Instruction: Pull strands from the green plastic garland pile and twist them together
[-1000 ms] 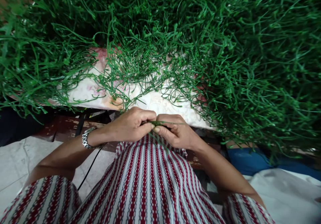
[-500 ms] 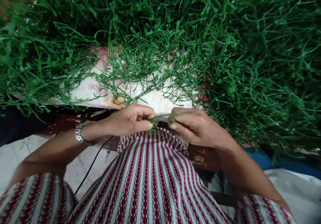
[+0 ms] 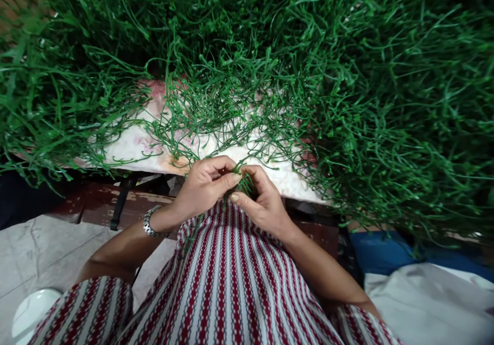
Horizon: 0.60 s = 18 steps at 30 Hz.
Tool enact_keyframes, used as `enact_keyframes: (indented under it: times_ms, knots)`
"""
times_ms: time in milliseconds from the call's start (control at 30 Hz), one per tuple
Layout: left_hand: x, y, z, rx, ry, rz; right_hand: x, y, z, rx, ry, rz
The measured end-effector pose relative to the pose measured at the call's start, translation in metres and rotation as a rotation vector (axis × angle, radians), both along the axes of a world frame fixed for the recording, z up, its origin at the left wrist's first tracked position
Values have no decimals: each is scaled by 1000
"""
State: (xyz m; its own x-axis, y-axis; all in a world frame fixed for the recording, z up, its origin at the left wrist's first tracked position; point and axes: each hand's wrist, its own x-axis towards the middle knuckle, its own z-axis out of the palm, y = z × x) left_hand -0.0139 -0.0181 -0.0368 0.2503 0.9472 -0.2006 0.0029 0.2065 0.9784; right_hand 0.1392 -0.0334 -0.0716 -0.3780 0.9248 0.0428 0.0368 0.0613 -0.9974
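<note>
Just above my lap, my left hand (image 3: pixel 203 188) pinches a few thin green stems (image 3: pixel 246 183) between thumb and forefinger. My right hand (image 3: pixel 268 203) curls round the same small bunch from the other side, its forefinger against the stems near my left thumb. Some stems hang below the fingers toward the striped garment (image 3: pixel 231 262). Beyond both hands, a large heap of green stems (image 3: pixel 378 92) with small tips spreads over a pale, flower-patterned cloth (image 3: pixel 285 180). Loose stems (image 3: pixel 239 123) lie scattered on the cloth in front of the heap.
A worn reddish-brown wooden edge (image 3: pixel 146 206) runs below the cloth, with a black strap (image 3: pixel 118 211) over it. At lower right is a grey-white cloth (image 3: pixel 428 298) by a blue one (image 3: pixel 380 252). A white round object (image 3: pixel 34 314) sits on the tiled floor at lower left.
My hands have come together from a small gap, the right one moving left. The stems stretched between them are now bunched at the fingertips. The view has shifted slightly.
</note>
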Motion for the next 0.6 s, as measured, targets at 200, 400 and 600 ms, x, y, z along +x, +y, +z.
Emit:
enact_keyframes:
  times_ms: [200, 400, 600]
  knots:
    - [8, -4, -1, 135, -136, 84, -4, -1, 3, 130, -102, -38]
    - [11, -2, 6, -130, -587, 31, 6, 0, 24, 182, -137, 190]
    - [-3, 0, 53, 150, -484, 324, 20, -15, 25, 315, -181, 331]
